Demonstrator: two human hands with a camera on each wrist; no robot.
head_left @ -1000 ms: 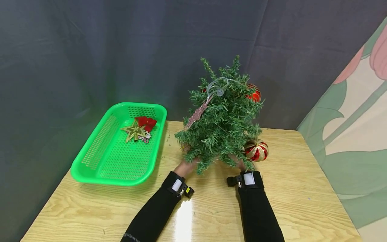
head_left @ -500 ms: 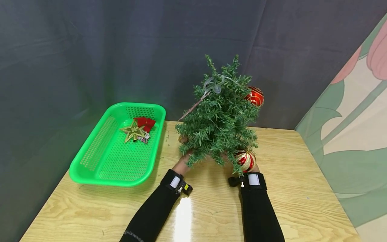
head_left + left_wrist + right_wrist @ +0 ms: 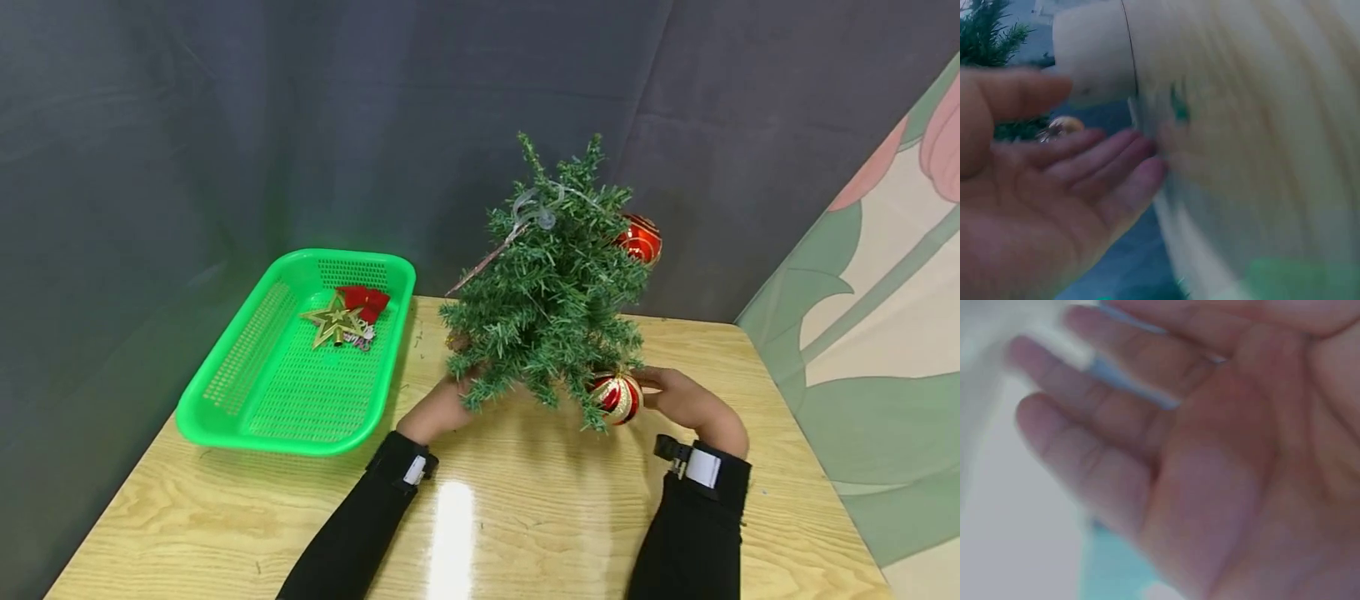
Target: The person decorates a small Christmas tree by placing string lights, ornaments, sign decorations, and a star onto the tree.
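A small green Christmas tree (image 3: 551, 300) stands on the table, bearing a red bauble (image 3: 641, 240) at upper right and a red-and-gold striped bauble (image 3: 617, 397) at lower right. A thin pink glitter ornament (image 3: 483, 268) hangs on its left by a clear ribbon. My left hand (image 3: 442, 407) reaches under the lower left branches, which hide its fingertips. In the left wrist view its fingers are extended beside the tree's pale round base (image 3: 1094, 53), palm bare. My right hand (image 3: 686, 404) is just right of the striped bauble; the right wrist view shows its fingers (image 3: 1085, 456) spread, holding nothing.
On the left stands a green plastic basket (image 3: 225, 446) with a gold star (image 3: 333, 321), a red bow (image 3: 367, 302) and a small lettered ornament (image 3: 360, 337) inside. A dark curtain (image 3: 450, 108) hangs behind the wooden table (image 3: 540, 517); a floral cloth (image 3: 885, 333) is at right.
The tree has turned, its striped bauble swinging left and forward and the pink ornament now edge-on. My right hand has come out from under the branches to the right; the left has drawn back slightly.
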